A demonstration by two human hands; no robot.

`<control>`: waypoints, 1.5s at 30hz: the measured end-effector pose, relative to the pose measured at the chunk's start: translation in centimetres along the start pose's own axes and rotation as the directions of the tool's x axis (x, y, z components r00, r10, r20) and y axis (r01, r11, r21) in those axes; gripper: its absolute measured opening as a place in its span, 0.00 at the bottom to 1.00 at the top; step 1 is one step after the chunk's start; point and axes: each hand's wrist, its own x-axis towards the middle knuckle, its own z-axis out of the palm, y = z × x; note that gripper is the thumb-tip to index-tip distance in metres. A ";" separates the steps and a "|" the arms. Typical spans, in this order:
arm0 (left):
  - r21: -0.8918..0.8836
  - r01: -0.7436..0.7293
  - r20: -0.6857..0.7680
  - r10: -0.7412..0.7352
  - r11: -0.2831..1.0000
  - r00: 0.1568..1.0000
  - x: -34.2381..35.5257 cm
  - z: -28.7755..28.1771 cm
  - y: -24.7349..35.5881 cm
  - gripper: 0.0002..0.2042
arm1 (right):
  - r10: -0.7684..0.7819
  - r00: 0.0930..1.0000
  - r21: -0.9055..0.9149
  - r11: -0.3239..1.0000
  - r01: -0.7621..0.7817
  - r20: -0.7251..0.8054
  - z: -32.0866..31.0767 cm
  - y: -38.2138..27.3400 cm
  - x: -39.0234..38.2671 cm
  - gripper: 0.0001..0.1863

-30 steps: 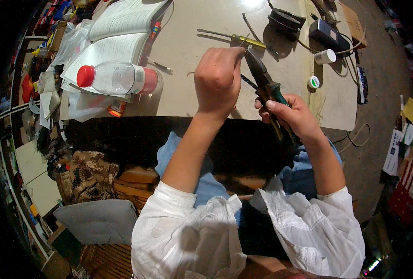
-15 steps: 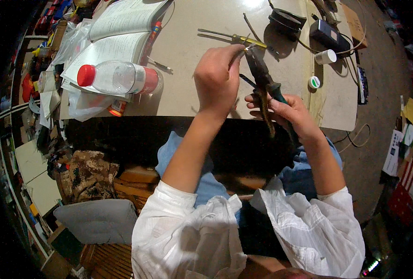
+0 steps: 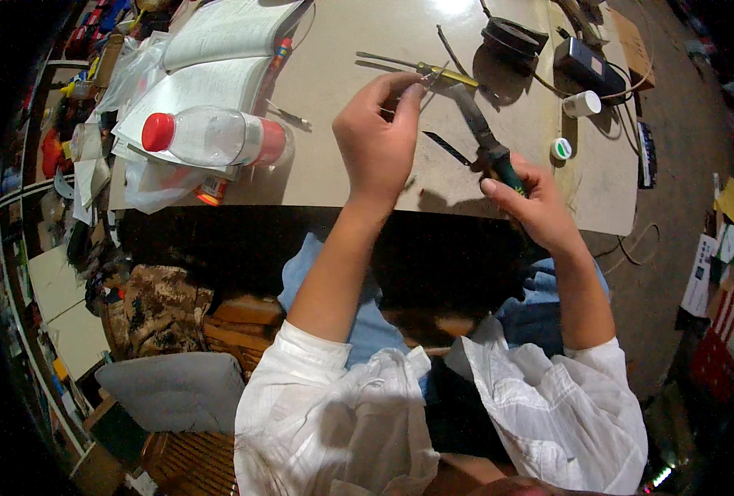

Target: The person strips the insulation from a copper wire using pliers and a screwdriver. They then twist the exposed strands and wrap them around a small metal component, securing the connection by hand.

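My left hand [image 3: 375,136] is raised over the table, thumb and fingers pinched together on a small, shiny, thin piece [image 3: 430,77] too small to name. My right hand [image 3: 532,198] is wrapped round the green handle of dark pliers [image 3: 478,124]. The pliers' jaws point up and away, their tip just right of the left fingertips. Behind the fingertips lies a screwdriver with a yellow handle [image 3: 449,74]. A dark narrow strip [image 3: 447,147] lies on the table between my hands.
On the table [image 3: 334,165], left, a red-capped clear bottle [image 3: 205,136] lies by an open book [image 3: 218,37]. At the right are a round black object [image 3: 514,40], a black adapter [image 3: 586,64] with cables, a white container [image 3: 582,103] and a small green-and-white cap [image 3: 560,149].
The pliers have moved slightly right and toward me, away from my left fingertips. My right fingers have closed further round the handles. My left hand has shifted a little left, still pinched.
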 end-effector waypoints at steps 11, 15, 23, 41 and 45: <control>-0.570 0.750 0.544 -0.530 0.336 0.651 0.7 -1.0 -0.2 0.12 | -0.440 0.873 -0.744 0.651 0.149 -0.210 -1.6 2.9 1.9 0.18; -0.541 0.782 0.594 -0.517 0.310 0.616 0.3 -0.8 0.1 0.11 | -0.617 0.746 -0.785 0.580 0.217 -0.249 -1.7 2.0 2.9 0.16; -0.437 0.838 0.727 -0.421 0.326 0.543 -1.3 0.6 0.5 0.12 | -0.219 0.956 0.282 0.921 0.269 -0.197 -0.1 -1.7 4.0 0.15; -0.338 0.805 0.843 -0.224 0.488 0.490 -1.7 2.2 1.9 0.17 | -0.223 0.816 0.366 0.809 0.460 -0.533 -6.6 0.8 6.5 0.10; -0.224 0.707 0.839 -0.236 0.671 0.490 -2.0 2.6 1.6 0.12 | -0.243 0.863 0.390 0.814 0.430 -0.443 -6.3 -0.3 5.9 0.09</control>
